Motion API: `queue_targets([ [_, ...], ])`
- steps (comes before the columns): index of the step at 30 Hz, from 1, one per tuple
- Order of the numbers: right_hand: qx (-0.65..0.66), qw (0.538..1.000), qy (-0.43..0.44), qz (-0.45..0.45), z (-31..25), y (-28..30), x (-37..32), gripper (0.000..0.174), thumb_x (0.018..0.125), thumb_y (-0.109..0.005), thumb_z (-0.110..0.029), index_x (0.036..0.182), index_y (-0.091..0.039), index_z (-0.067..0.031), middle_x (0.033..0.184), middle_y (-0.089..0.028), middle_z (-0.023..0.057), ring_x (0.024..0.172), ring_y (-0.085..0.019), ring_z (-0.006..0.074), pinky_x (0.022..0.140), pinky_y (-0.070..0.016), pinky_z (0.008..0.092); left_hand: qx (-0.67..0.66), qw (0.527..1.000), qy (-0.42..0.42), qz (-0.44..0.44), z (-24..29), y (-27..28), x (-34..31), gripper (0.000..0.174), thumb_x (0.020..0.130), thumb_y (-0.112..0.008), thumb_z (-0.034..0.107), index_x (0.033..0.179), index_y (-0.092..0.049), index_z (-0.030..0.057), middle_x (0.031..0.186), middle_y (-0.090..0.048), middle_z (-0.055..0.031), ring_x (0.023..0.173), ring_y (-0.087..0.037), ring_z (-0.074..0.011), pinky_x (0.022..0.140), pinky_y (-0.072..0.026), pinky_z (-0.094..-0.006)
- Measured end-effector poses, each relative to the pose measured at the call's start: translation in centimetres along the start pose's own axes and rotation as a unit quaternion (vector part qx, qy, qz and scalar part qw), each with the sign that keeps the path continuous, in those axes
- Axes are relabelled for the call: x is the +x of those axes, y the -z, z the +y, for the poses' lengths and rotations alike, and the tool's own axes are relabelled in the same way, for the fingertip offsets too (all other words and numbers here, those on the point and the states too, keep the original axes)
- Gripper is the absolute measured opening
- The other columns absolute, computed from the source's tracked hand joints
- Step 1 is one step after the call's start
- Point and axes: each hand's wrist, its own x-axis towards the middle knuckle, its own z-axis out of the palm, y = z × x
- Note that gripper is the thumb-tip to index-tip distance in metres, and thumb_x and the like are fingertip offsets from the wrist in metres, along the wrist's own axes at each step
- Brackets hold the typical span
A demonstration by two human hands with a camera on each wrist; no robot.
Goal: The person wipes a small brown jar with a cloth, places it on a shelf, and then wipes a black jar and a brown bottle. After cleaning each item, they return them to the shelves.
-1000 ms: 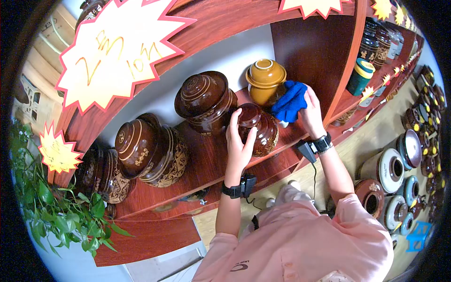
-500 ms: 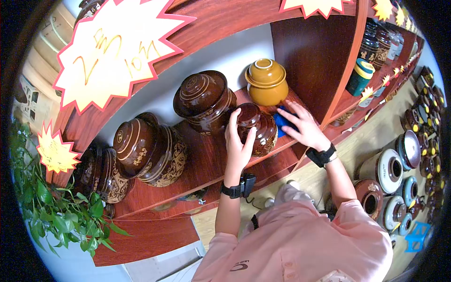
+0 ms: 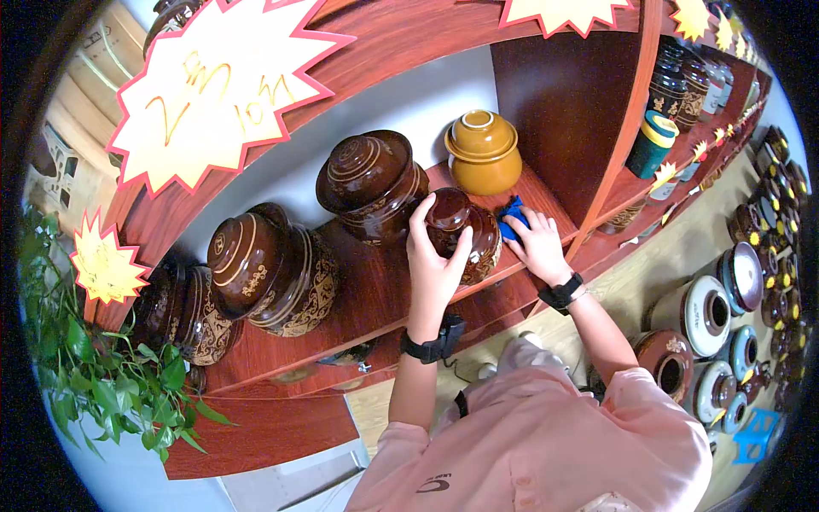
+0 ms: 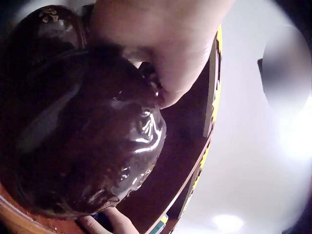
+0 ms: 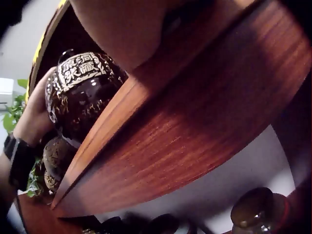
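Note:
My left hand (image 3: pixel 433 266) grips a dark brown glazed jar (image 3: pixel 483 241) round its upper part, thumb on one side and fingers on the other. Pale lettering marks the jar's side in the right wrist view (image 5: pixel 82 73); it sits near the front edge of a red-brown wooden shelf (image 3: pixel 539 198). Just right of it, my right hand (image 3: pixel 543 249) holds a bunched blue cloth (image 3: pixel 514 220) down against the shelf, its fingers over the cloth. Behind both stands a mustard-yellow lidded pot (image 3: pixel 483 162).
More brown lidded jars (image 3: pixel 371 188) line the shelf to the left, including a large patterned one (image 3: pixel 277 277). An upright partition (image 3: pixel 559 111) closes the right side. Starburst price signs (image 3: pixel 217 94) hang in front. Many jars (image 3: pixel 706 311) stand on the floor at right.
My right hand has come down with the blue cloth from beside the yellow pot to the shelf, then drawn toward the front edge. The left hand has stayed on the brown jar.

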Motion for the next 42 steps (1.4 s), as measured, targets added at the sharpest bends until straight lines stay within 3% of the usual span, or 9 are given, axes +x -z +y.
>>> queue_targets([
  [6,-0.001,0.999,-0.005,0.036,-0.5,-0.4,-0.2,0.042,0.080,-0.068,-0.029,0.119,-0.059,-0.0157,0.120,-0.054,0.0161,0.108,-0.051,0.0313,0.089,-0.0384,0.0425,-0.020,0.992,0.068,0.105,1.5,-2.7,0.3,0.064,0.080,-0.074,0.011,0.130,-0.037,0.0009,0.117,-0.051,-0.0179,0.105,-0.053,-0.0250,0.095,-0.0418,-0.0364],
  [9,-0.007,0.999,-0.010,0.046,-0.6,-0.5,-0.4,0.042,0.079,-0.068,-0.028,0.119,-0.059,-0.0158,0.120,-0.054,0.0162,0.109,-0.051,0.0314,0.090,-0.0380,0.0426,0.142,0.977,-0.005,0.156,1.9,-3.3,0.1,0.065,0.078,-0.076,0.010,0.131,-0.039,-0.0004,0.122,-0.051,-0.0194,0.114,-0.050,-0.0280,0.101,-0.0370,-0.0380],
  [26,0.061,0.994,-0.062,0.068,-0.4,-0.6,-0.4,0.035,0.085,-0.064,-0.025,0.117,-0.059,-0.0126,0.117,-0.055,0.0171,0.107,-0.052,0.0337,0.092,-0.0399,0.0435,-0.080,0.992,0.006,-0.094,-1.3,0.0,2.3,0.059,0.083,-0.064,-0.002,0.136,-0.038,0.0035,0.123,-0.052,-0.0115,0.109,-0.055,-0.0178,0.095,-0.0455,-0.0314],
  [30,0.142,0.980,-0.106,0.089,0.0,-0.8,-0.1,0.032,0.090,-0.060,-0.026,0.118,-0.058,-0.0089,0.116,-0.057,0.0134,0.105,-0.055,0.0270,0.092,-0.0413,0.0402,-0.121,0.990,0.025,-0.069,-1.4,-0.1,2.3,0.062,0.083,-0.064,-0.003,0.137,-0.035,0.0041,0.123,-0.051,-0.0107,0.108,-0.055,-0.0175,0.095,-0.0451,-0.0314],
  [33,0.516,0.802,-0.281,0.108,0.3,0.0,1.1,0.035,0.095,-0.056,-0.027,0.121,-0.055,-0.0038,0.117,-0.058,0.0083,0.105,-0.055,0.0190,0.093,-0.0421,0.0356,-0.053,0.998,-0.014,-0.020,-1.3,-1.1,1.5,0.067,0.081,-0.066,-0.002,0.139,-0.032,0.0051,0.122,-0.051,-0.0118,0.106,-0.055,-0.0180,0.094,-0.0452,-0.0315],
  [34,0.685,0.641,-0.329,0.108,-0.2,0.6,1.4,0.038,0.097,-0.053,-0.027,0.123,-0.052,0.0006,0.119,-0.057,0.0064,0.108,-0.053,0.0151,0.095,-0.0418,0.0323,-0.062,0.998,0.003,-0.014,-0.8,-1.3,1.3,0.071,0.080,-0.066,-0.001,0.140,-0.029,0.0062,0.122,-0.050,-0.0127,0.106,-0.056,-0.0194,0.094,-0.0452,-0.0324],
  [37,0.627,0.716,-0.254,0.171,-3.2,1.1,1.0,0.039,0.097,-0.053,-0.026,0.126,-0.051,0.0003,0.119,-0.057,0.0086,0.110,-0.053,0.0175,0.098,-0.0407,0.0328,-0.078,0.996,0.043,-0.015,-1.0,-1.3,0.9,0.072,0.079,-0.065,-0.003,0.141,-0.029,0.0054,0.125,-0.048,-0.0135,0.107,-0.055,-0.0215,0.095,-0.0443,-0.0337],
  [38,0.535,0.799,-0.221,0.164,-4.9,2.2,0.6,0.039,0.096,-0.053,-0.023,0.127,-0.050,0.0004,0.119,-0.057,0.0106,0.113,-0.052,0.0188,0.100,-0.0393,0.0320,-0.075,0.997,0.003,-0.011,-0.7,-1.3,1.1,0.068,0.081,-0.058,0.000,0.141,-0.027,0.0037,0.130,-0.045,-0.0151,0.113,-0.051,-0.0240,0.100,-0.0401,-0.0352],
  [42,0.307,0.936,0.000,0.170,-9.7,3.5,-0.1,0.040,0.081,-0.065,-0.018,0.120,-0.059,-0.0102,0.133,-0.044,0.0193,0.126,-0.039,0.0401,0.107,-0.0307,0.0505,-0.062,0.998,-0.003,-0.009,-1.4,-1.2,0.9,0.059,0.086,-0.044,0.013,0.141,-0.028,0.0010,0.135,-0.041,-0.0181,0.123,-0.044,-0.0273,0.107,-0.0313,-0.0378],
])
